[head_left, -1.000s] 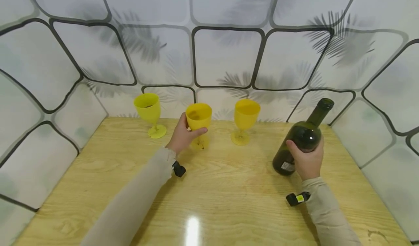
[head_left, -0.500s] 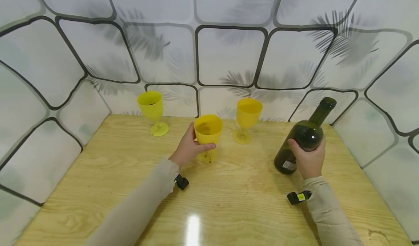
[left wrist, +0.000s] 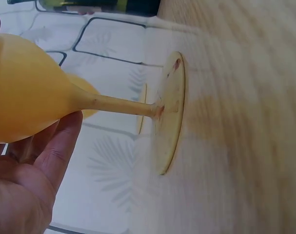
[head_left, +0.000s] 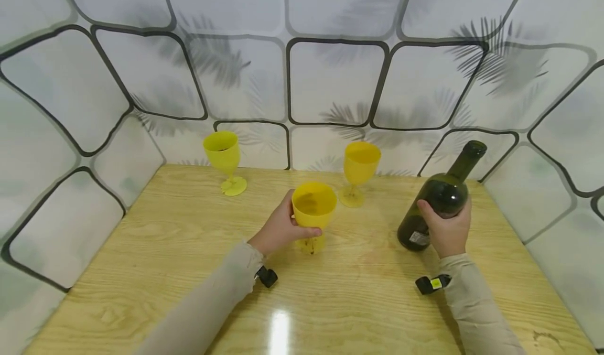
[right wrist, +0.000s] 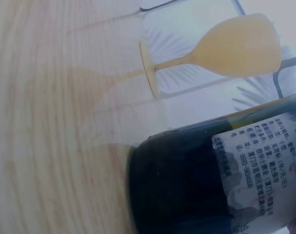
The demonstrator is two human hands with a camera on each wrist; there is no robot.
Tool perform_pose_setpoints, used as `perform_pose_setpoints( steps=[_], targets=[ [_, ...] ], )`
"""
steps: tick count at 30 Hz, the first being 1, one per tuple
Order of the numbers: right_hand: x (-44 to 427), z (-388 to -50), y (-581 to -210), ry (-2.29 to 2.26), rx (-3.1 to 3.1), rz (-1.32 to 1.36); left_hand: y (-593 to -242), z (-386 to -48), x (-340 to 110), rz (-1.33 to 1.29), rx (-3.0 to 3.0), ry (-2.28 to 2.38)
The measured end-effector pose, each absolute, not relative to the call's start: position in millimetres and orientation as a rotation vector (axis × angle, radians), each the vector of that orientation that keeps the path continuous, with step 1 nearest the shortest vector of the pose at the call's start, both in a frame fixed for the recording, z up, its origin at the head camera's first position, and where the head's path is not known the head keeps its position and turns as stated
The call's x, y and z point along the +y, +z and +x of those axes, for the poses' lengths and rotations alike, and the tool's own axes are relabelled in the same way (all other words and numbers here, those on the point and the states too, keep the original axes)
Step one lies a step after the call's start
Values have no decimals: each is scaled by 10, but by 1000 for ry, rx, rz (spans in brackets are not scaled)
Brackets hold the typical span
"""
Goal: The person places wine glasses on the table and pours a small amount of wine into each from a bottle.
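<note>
My left hand (head_left: 284,228) grips the bowl of a yellow goblet (head_left: 313,206), thumb in front and the fingers mostly behind it. In the left wrist view its stem and stained round foot (left wrist: 169,114) show close to the tabletop; whether they touch, I cannot tell. On the right, my right hand (head_left: 448,230) holds a dark green wine bottle (head_left: 439,195) around its body. The bottle's white printed label (right wrist: 260,170) fills part of the right wrist view. Behind the held goblet stands an orange-yellow goblet (head_left: 361,163). A lime-yellow goblet (head_left: 223,153) stands at the back left.
The light wooden table (head_left: 368,297) runs back to a wall (head_left: 337,82) patterned with dark outlines and grey leaves. Side walls enclose it left and right. A dark ring mark (head_left: 546,339) lies near the front right. Black wrist cameras (head_left: 268,276) sit on both wrists.
The left hand has brought its goblet toward the person and to the right, out of line with the other goblets. The right hand and bottle have hardly moved. The whole view has shifted slightly.
</note>
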State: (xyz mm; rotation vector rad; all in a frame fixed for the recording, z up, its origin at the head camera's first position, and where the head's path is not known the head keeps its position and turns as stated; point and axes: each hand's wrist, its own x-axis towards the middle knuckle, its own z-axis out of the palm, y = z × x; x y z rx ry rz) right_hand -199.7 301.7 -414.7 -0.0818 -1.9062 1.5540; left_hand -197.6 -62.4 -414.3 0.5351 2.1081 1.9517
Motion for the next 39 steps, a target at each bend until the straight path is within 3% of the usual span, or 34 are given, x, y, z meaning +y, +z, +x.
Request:
perform_pose_setpoints(
  steps=[31,39],
  targets=[
    [2892,-1868,-4171,1554,-1922,-55,-4155,-2015,-592,793,2058,1903],
    [2734,-1771,-4165,1634,-1919,39,-4088,-2019,-572,732,2090,1916]
  ],
)
